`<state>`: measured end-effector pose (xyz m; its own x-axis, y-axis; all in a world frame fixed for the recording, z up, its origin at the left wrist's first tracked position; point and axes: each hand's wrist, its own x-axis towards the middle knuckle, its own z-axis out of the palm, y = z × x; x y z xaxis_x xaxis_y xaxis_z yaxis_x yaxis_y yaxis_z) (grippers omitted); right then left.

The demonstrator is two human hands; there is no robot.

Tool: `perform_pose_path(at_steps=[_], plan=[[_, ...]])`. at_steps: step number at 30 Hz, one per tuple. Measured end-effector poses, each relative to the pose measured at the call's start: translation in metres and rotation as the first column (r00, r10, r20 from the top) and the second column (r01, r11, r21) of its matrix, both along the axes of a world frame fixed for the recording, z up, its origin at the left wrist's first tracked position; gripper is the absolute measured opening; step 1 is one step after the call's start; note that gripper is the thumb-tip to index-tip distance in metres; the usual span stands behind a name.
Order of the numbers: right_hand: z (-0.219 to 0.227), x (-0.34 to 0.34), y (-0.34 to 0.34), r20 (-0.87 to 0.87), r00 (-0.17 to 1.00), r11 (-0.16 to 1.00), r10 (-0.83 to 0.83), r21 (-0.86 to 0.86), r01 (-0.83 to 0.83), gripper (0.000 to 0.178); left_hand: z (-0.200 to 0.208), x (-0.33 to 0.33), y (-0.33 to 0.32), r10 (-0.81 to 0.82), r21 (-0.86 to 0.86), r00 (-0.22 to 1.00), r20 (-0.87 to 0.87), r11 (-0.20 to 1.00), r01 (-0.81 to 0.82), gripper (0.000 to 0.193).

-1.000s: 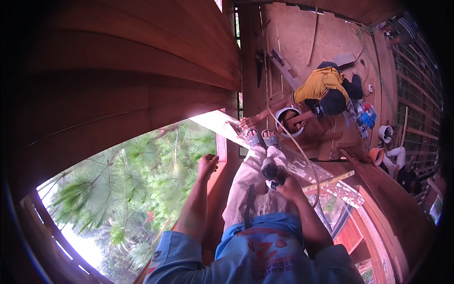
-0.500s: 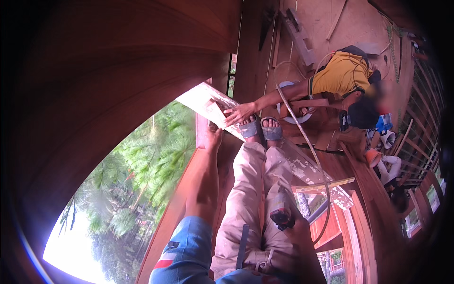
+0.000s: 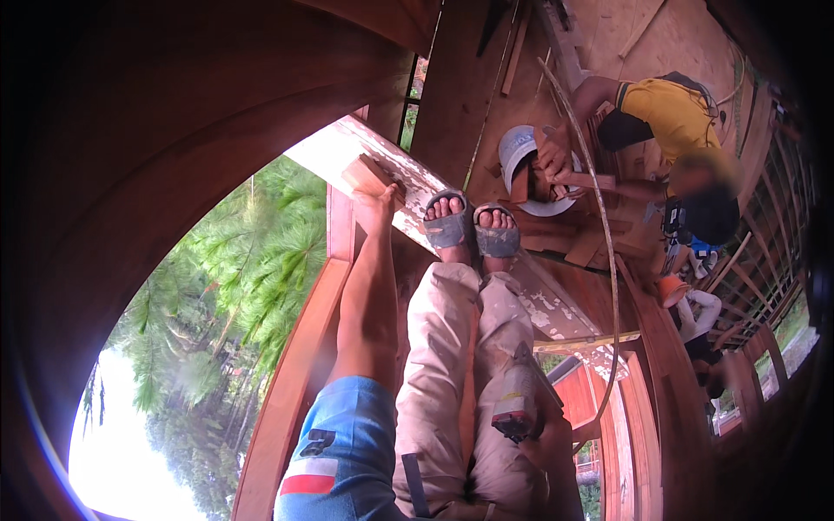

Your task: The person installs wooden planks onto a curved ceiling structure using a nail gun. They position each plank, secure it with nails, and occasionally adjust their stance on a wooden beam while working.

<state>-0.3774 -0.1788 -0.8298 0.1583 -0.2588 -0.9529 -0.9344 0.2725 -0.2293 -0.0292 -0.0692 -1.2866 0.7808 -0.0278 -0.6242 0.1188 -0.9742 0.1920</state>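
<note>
My left hand [image 3: 375,208] reaches forward with its fingers closed around the near end of a small wooden block [image 3: 365,174]. The block is over a plank with flaking white paint [image 3: 408,169], beside the open drop to the trees. Low on the right, beside my thigh, my right hand [image 3: 547,438] grips a grey power tool [image 3: 516,404] with a red and black end. A thin hose [image 3: 605,234] curves down toward that hand; where it joins is hidden. My sandalled feet [image 3: 447,221] stand on the painted plank.
A co-worker in a yellow shirt [image 3: 669,113] bends over a white bucket [image 3: 519,143] holding wood pieces, hands at it. Wooden framing [image 3: 291,382] borders the opening at left, with trees [image 3: 243,260] beyond. Another framed opening lies at lower right. Loose boards [image 3: 517,52] lie farther off.
The co-worker's hand has left the plank and gone to the bucket. My left hand has moved forward from the frame's edge and taken hold of the wooden block. My right hand still holds the tool.
</note>
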Motion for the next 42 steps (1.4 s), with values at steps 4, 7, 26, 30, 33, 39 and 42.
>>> perform_pose_path(at_steps=[4,7,26,30,33,39,42], plan=[[-0.012,0.014,-0.005,-0.029,0.993,0.993,-0.116,0.007,0.116,0.075,0.029,0.008,-0.004,-0.166,0.124,0.93,0.328,0.983,0.132,0.097],[-0.002,0.026,-0.014,0.005,0.97,0.97,-0.244,0.013,0.244,0.064,0.066,0.016,-0.001,0.144,-0.097,0.983,0.113,0.986,-0.133,0.084],[0.115,0.031,-0.067,0.335,0.941,0.973,-0.038,-0.201,0.111,0.079,0.541,-0.002,-0.116,0.17,-0.593,0.686,-0.708,0.385,-0.707,0.017],[0.156,0.048,-0.08,0.327,0.943,0.975,-0.057,-0.185,0.122,0.074,0.612,-0.011,-0.138,0.176,-0.538,0.579,-0.796,0.233,-0.81,0.037],[0.153,0.037,-0.07,0.575,0.818,0.909,-0.025,-0.327,0.257,0.073,0.654,-0.012,-0.139,-0.175,-0.63,0.609,-0.774,0.112,-0.769,0.054],[0.177,0.043,-0.073,0.617,0.782,0.917,-0.086,-0.258,0.304,0.061,0.738,-0.022,-0.156,-0.384,-0.531,0.498,-0.778,-0.024,-0.847,0.075],[0.181,0.045,-0.077,0.613,0.788,0.924,-0.056,-0.268,0.274,0.054,0.768,-0.03,-0.159,-0.354,-0.573,0.52,-0.777,0.056,-0.818,0.076]])
